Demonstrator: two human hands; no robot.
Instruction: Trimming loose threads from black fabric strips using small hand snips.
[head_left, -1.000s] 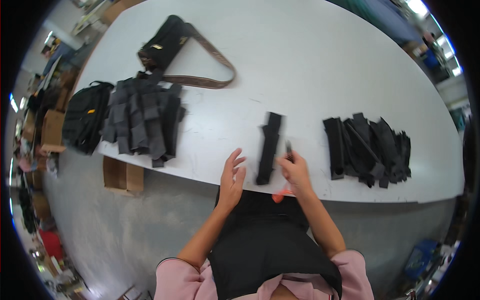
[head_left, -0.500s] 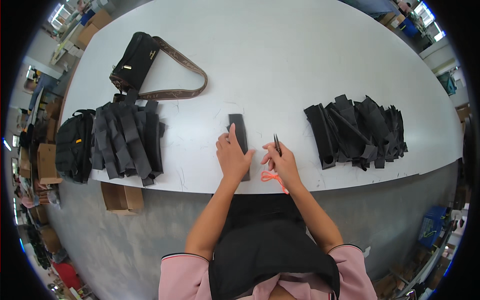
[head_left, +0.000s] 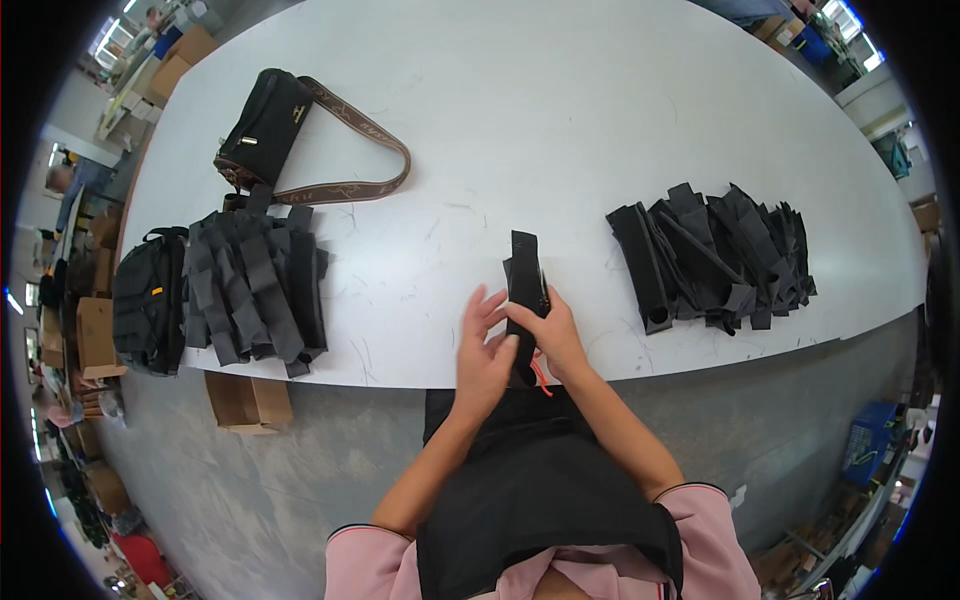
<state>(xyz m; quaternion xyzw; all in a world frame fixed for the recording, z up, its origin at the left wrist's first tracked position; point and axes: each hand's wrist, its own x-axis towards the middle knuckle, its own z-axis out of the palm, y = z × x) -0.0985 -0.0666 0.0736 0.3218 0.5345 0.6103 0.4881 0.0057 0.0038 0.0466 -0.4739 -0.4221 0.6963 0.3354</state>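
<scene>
A long black fabric piece (head_left: pixel 524 265) is raised in front of me near the table's front edge, with a small tab sticking out on its left side. My left hand (head_left: pixel 485 355) grips its lower left edge, thumb on top and the other fingers partly spread. From the right, my right hand (head_left: pixel 556 335) pinches the piece with its thumb across the face. A dark, slim pointed tool (head_left: pixel 544 290), like thread snips, is held in that hand too, mostly hidden behind the fabric. Its orange cord (head_left: pixel 541 374) hangs below the palm.
Piles of black fabric pieces lie at left (head_left: pixel 255 285) and right (head_left: pixel 710 260) on the white table (head_left: pixel 560 120). A black backpack (head_left: pixel 150 300) stands at the left edge; behind is a black shoulder bag (head_left: pixel 265 130) with a brown strap. An open cardboard box (head_left: pixel 248 402) sits under the table.
The fabric piece has been lifted off the table and moved right. Both hands have come together on it. The pointed tool is now largely hidden behind it.
</scene>
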